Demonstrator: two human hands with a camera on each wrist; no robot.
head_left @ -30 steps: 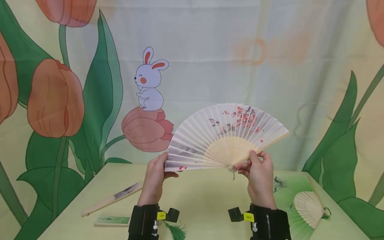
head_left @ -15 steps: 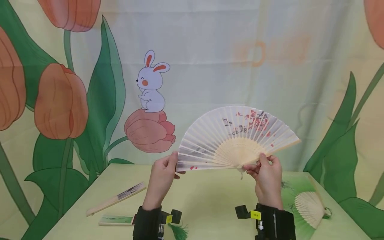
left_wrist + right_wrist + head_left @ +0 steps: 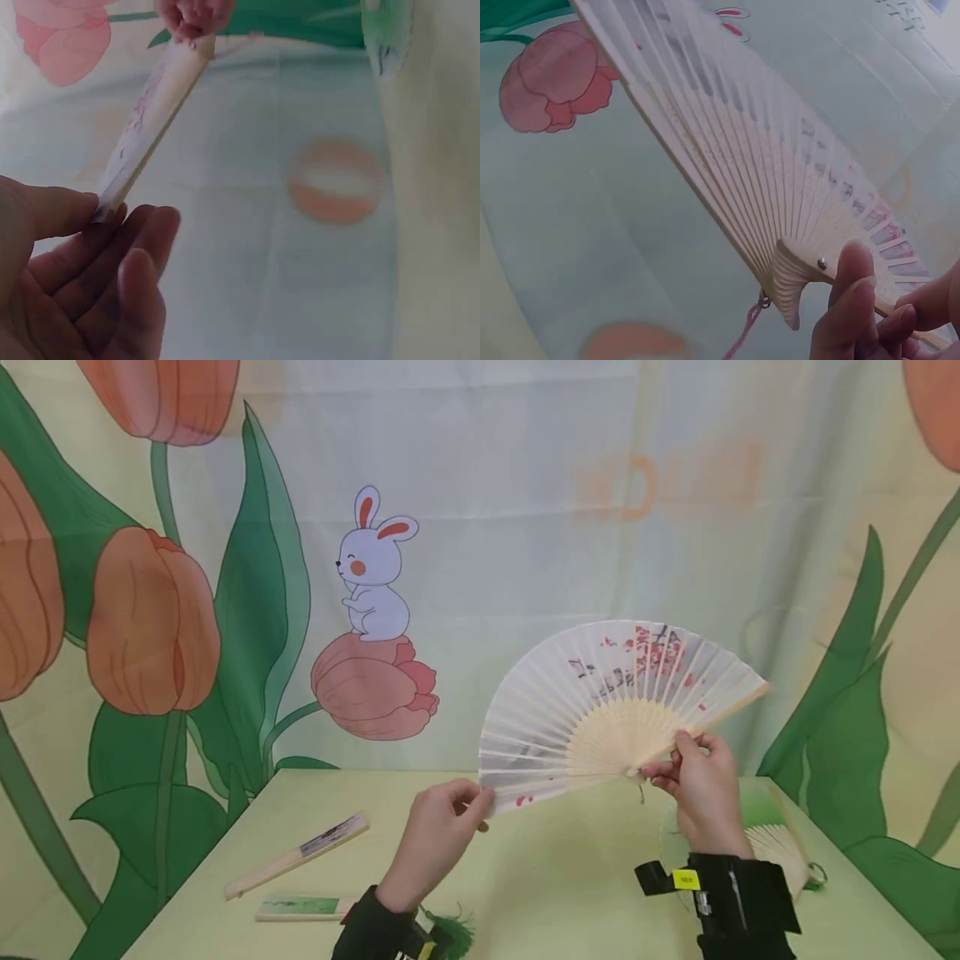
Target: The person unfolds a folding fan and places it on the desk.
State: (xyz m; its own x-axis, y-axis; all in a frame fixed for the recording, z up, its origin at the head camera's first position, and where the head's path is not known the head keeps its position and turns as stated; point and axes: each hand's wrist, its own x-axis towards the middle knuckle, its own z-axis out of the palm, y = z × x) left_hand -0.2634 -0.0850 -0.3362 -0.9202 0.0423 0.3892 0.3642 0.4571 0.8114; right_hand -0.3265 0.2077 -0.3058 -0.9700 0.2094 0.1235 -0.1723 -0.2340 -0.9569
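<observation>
A spread folding fan (image 3: 555, 693), white with red blossoms and pale wooden ribs, is held up above the table. My left hand (image 3: 442, 835) pinches its lower left corner between thumb and fingers; in the left wrist view the thumb of the left hand (image 3: 82, 277) presses the fan's edge (image 3: 150, 135). Near the pivot, my right hand (image 3: 701, 789) grips the right outer rib. The right wrist view shows the fingers of the right hand (image 3: 855, 307) beside the fan's rivet end (image 3: 787, 277), where a pinkish cord hangs from a small ring.
On the left of the table (image 3: 570, 877) lie a folded fan with a dark print (image 3: 300, 856) and a folded green fan (image 3: 300, 907). A green tassel (image 3: 453, 933) shows by the left wrist. An open green fan (image 3: 776, 835) lies at right, partly behind the right arm. A tulip-and-rabbit cloth (image 3: 510, 527) hangs behind.
Both hands and the white fan have moved right. The left hand has dropped lower, so the fan's left edge now slants downward and the fan looks spread wider.
</observation>
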